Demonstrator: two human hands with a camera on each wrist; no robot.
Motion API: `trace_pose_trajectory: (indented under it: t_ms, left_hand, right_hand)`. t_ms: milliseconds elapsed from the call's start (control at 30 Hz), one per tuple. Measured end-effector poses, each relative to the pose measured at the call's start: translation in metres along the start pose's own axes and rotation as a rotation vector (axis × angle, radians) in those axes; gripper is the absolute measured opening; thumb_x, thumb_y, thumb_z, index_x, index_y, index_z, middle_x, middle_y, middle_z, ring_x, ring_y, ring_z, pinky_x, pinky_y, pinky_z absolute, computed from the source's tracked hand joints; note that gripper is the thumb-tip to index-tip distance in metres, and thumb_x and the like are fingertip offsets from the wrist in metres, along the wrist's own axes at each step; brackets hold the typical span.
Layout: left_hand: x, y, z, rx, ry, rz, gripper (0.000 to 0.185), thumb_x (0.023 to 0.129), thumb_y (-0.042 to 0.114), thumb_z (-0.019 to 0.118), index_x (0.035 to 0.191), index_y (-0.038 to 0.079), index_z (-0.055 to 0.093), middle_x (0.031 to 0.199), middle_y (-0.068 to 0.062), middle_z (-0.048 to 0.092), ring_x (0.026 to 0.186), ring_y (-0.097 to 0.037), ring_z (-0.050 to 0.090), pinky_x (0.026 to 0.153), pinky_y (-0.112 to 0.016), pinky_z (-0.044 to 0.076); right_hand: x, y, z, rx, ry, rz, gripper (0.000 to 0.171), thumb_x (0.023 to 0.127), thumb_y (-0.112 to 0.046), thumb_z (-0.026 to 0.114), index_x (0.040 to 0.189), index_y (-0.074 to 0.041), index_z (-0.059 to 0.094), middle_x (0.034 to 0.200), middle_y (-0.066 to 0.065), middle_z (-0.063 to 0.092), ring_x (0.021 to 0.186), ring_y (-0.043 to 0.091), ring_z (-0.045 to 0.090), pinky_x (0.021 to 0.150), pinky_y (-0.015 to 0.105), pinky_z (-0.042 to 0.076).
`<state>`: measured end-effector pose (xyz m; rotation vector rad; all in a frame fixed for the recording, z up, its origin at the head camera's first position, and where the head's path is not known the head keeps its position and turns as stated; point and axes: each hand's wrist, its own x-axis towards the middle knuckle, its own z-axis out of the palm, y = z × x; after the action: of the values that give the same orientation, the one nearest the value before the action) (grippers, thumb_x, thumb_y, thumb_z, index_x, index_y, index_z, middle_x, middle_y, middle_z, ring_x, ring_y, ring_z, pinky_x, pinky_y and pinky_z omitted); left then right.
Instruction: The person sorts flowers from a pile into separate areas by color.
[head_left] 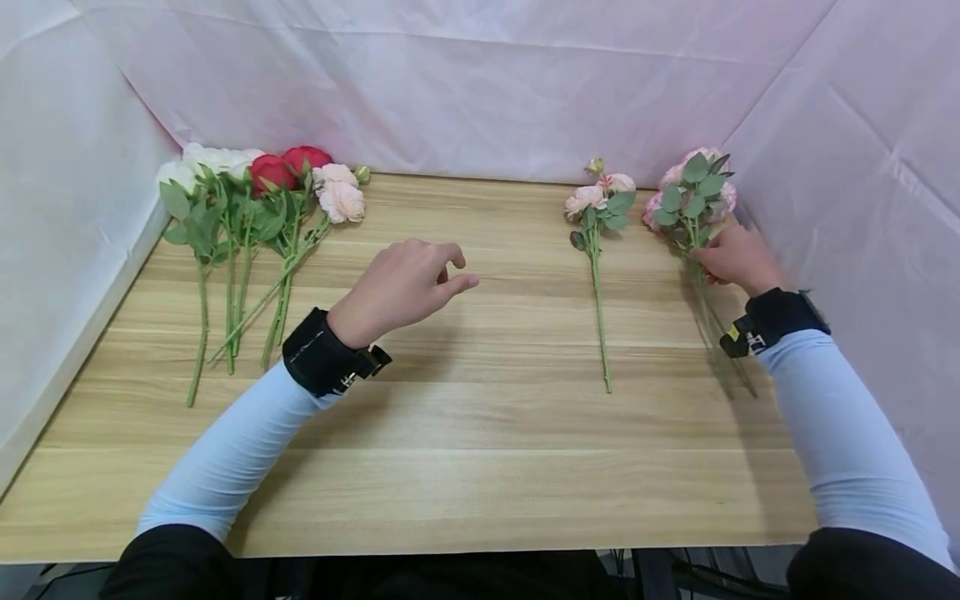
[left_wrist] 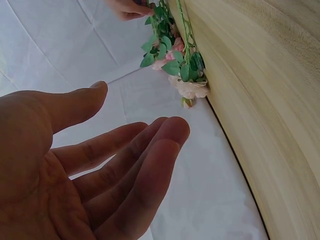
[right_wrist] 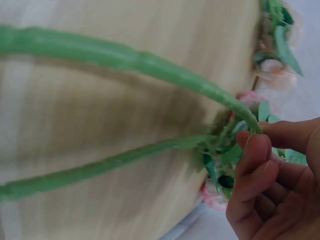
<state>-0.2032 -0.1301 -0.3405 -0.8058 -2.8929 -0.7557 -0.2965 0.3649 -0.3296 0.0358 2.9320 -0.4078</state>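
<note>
Head view: right hand point(head_left: 735, 257) at far right of wooden table point(head_left: 480, 467), fingers curled round stems of pink flower bunch point(head_left: 692, 200), just under the leaves. Bunch blooms near the back right corner, close to the white cloth backdrop point(head_left: 480, 83); stems trailing toward the near edge, under the wrist strap. Whether lifted or resting flat, cannot tell.

Left hand point(head_left: 401, 283) over the table's middle, holding nothing, fingers loosely extended and pointing right, index a little bent. Apart from every flower.

Single pale pink stem point(head_left: 597, 275) lying flat between the two hands, nearer the right one, blooms toward the backdrop, cut end toward the near edge. Not touched.

Far left: row of flowers point(head_left: 255, 225) laid side by side, white heads, red heads, peach heads, stems fanned toward the near edge. Well apart from the left hand.

Left wrist view: palm of left hand point(left_wrist: 85, 170) up close, fingers point(left_wrist: 150, 150) relaxed and slightly spread, empty. Single pale pink stem point(left_wrist: 182, 70) seen beyond, against the table edge; fingertips of right hand point(left_wrist: 131, 8) at top.

Right wrist view: right hand point(right_wrist: 272, 185) pinching green stems point(right_wrist: 150, 65) between thumb and fingers; two stems showing, running left across the wood grain. Pink blooms and leaves just behind the fingertips, blurred.
</note>
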Motion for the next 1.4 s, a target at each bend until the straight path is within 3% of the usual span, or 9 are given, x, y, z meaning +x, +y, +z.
trace_pose_trajectory:
  t_ms: [233,400,533,633,700,833,1000,1100,1400]
  left_hand:
    - [-0.001,-0.001,-0.001,0.018,0.017,0.012,0.034,0.102,0.040,0.065,0.113,0.009,0.073,0.083,-0.004,0.074,0.073,-0.018,0.067,0.064,-0.035,0.051]
    - [-0.003,-0.002,-0.004,0.015,0.024,0.007,0.033,0.102,0.040,0.066,0.112,0.009,0.073,0.083,-0.004,0.074,0.073,-0.019,0.067,0.064,-0.035,0.051]
    - [-0.004,-0.004,-0.006,0.016,0.026,0.000,0.033,0.102,0.040,0.066,0.113,0.009,0.073,0.084,-0.005,0.075,0.075,-0.019,0.068,0.066,-0.037,0.052]
    - [-0.003,-0.006,-0.007,0.013,0.029,-0.013,0.035,0.101,0.041,0.066,0.114,0.009,0.073,0.087,-0.005,0.076,0.077,-0.020,0.070,0.067,-0.038,0.053]
    - [-0.003,-0.009,-0.008,0.010,0.029,-0.022,0.037,0.102,0.041,0.065,0.116,0.008,0.073,0.088,-0.007,0.076,0.078,-0.020,0.071,0.067,-0.039,0.054]
    - [-0.003,-0.013,-0.009,0.008,0.028,-0.032,0.038,0.102,0.041,0.065,0.117,0.007,0.073,0.088,-0.008,0.077,0.078,-0.021,0.072,0.068,-0.040,0.054]
    - [-0.002,-0.014,-0.008,0.008,0.024,-0.037,0.038,0.102,0.041,0.065,0.118,0.008,0.073,0.088,-0.007,0.076,0.077,-0.021,0.071,0.066,-0.038,0.053]
    - [-0.001,-0.015,-0.007,0.011,0.025,-0.037,0.038,0.102,0.041,0.065,0.118,0.007,0.073,0.087,-0.007,0.076,0.076,-0.021,0.070,0.065,-0.038,0.053]
    - [0.002,-0.014,-0.006,0.020,0.035,-0.036,0.038,0.102,0.041,0.065,0.118,0.008,0.073,0.084,-0.006,0.074,0.075,-0.020,0.069,0.065,-0.036,0.052]
  right_hand:
    - [0.002,-0.003,0.009,-0.007,0.025,-0.019,0.041,0.098,-0.029,0.062,0.072,0.002,0.070,0.051,-0.001,0.063,0.051,0.019,0.065,0.053,0.031,0.045]
    - [0.001,-0.008,0.006,-0.009,0.034,0.016,0.051,0.098,-0.041,0.066,0.064,-0.004,0.060,0.055,0.006,0.064,0.056,0.025,0.068,0.053,0.034,0.045]
    - [0.002,-0.014,0.003,-0.024,0.076,0.019,0.056,0.097,-0.049,0.065,0.062,-0.005,0.058,0.056,0.008,0.065,0.057,0.026,0.065,0.053,0.035,0.042]
    - [0.002,-0.024,0.002,-0.043,0.126,-0.028,0.055,0.098,-0.048,0.063,0.062,-0.007,0.057,0.054,0.004,0.060,0.054,0.024,0.059,0.053,0.035,0.039]
    - [0.000,-0.035,0.005,-0.051,0.160,-0.067,0.057,0.098,-0.047,0.063,0.057,-0.009,0.053,0.052,0.003,0.055,0.052,0.022,0.053,0.053,0.035,0.037]
    - [0.000,-0.066,0.015,0.004,0.186,-0.159,0.046,0.099,-0.038,0.065,0.068,-0.005,0.062,0.057,0.005,0.060,0.051,0.017,0.058,0.051,0.030,0.043]
    - [-0.004,-0.114,0.028,0.085,0.107,-0.259,0.029,0.100,-0.028,0.065,0.097,0.001,0.068,0.083,0.018,0.073,0.063,0.028,0.072,0.053,0.028,0.053]
    - [-0.007,-0.144,0.037,0.086,0.069,-0.321,0.026,0.101,-0.025,0.064,0.104,0.000,0.070,0.090,0.021,0.074,0.069,0.031,0.074,0.056,0.029,0.054]
    - [-0.023,-0.216,0.059,0.241,0.013,-0.478,0.014,0.099,-0.018,0.068,0.102,-0.006,0.073,0.089,0.015,0.074,0.073,0.023,0.074,0.065,0.029,0.056]
